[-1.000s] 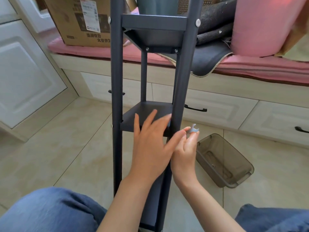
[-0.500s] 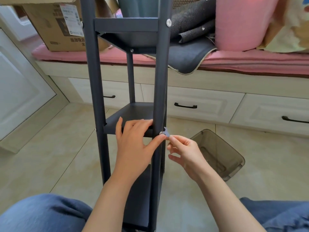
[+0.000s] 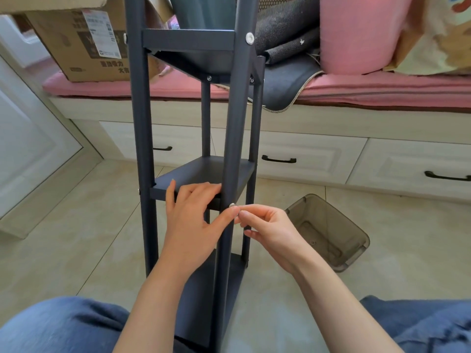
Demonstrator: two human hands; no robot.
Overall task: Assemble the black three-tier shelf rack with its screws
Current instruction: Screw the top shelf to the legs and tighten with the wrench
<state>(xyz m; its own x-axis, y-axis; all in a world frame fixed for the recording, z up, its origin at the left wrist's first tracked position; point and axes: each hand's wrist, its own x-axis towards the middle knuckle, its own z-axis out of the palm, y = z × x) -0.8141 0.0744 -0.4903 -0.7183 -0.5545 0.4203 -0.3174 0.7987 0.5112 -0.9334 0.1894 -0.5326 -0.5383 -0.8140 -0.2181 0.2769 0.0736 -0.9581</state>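
Note:
The black three-tier rack (image 3: 140, 138) stands upright on the floor between my knees. My left hand (image 3: 190, 220) holds the front edge of its middle shelf (image 3: 204, 171), fingers on top and thumb reaching across to the front right post (image 3: 235, 128). A silver screw head (image 3: 232, 205) sits in that post at shelf height. Just right of it, my right hand (image 3: 270, 230) pinches a small grey wrench (image 3: 239, 213), mostly hidden between the fingertips and touching my left thumb. Another screw (image 3: 249, 38) shows at the top shelf.
A smoky clear plastic bin (image 3: 328, 230) lies on the tiled floor to the right. Behind the rack runs a bench with drawers (image 3: 305, 159), a pink cushion (image 3: 382, 87), a cardboard box (image 3: 84, 44) and grey mats. A white cabinet door (image 3: 30, 138) is at the left.
My right hand brought the small wrench from beside the post down to the screw at the middle shelf. My left hand's fingers curled onto the shelf edge.

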